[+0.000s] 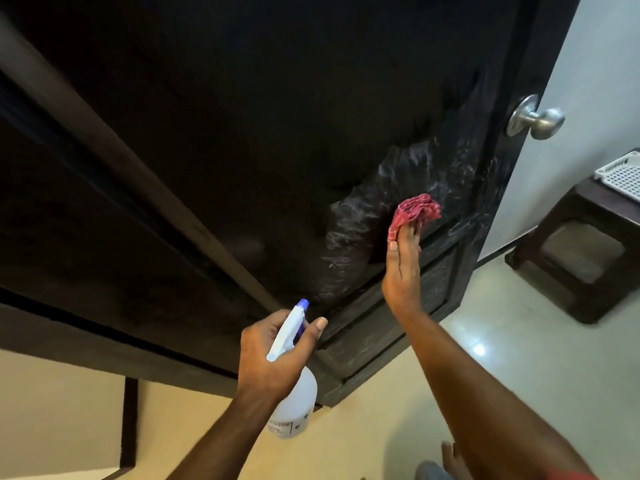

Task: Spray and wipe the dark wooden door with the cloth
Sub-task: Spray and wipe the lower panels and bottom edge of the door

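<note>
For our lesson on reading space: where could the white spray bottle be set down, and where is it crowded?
Free: pale tiled floor between the dark wooden door and the dark wooden stool. Crowded: the stool's visible top, where a white plastic lattice basket sits.

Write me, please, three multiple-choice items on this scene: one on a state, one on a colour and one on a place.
1. The left hand is: A flat and open; B gripping the bottle; C curled on nothing.
2. The bottle's nozzle is: A blue; B green; C yellow.
3. The cloth is: A under the bottle; B pressed on the door by the right hand; C in the left hand.
Key: 1 B, the hand wraps the bottle's neck; 2 A, its tip shows blue; 3 B, straight fingers push it on the door.
</note>
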